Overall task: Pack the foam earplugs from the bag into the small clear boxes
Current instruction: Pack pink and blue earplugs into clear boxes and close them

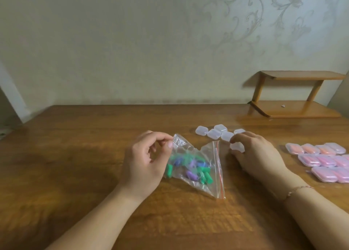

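Observation:
A clear zip bag [198, 164] with a red seal strip lies on the wooden table [75, 155], holding several green, purple and blue foam earplugs [192, 168]. My left hand [145, 163] pinches the bag's upper left corner between thumb and fingertips. My right hand [258, 153] is to the right of the bag, fingers curled around a small clear box [237, 147]. Several empty clear boxes [219, 132] sit just behind it.
Several closed boxes filled with orange and pink earplugs [324, 161] lie in rows at the right edge. A small two-tier wooden shelf [294, 95] stands at the table's back right, against the wall. A thin bracelet circles my right wrist.

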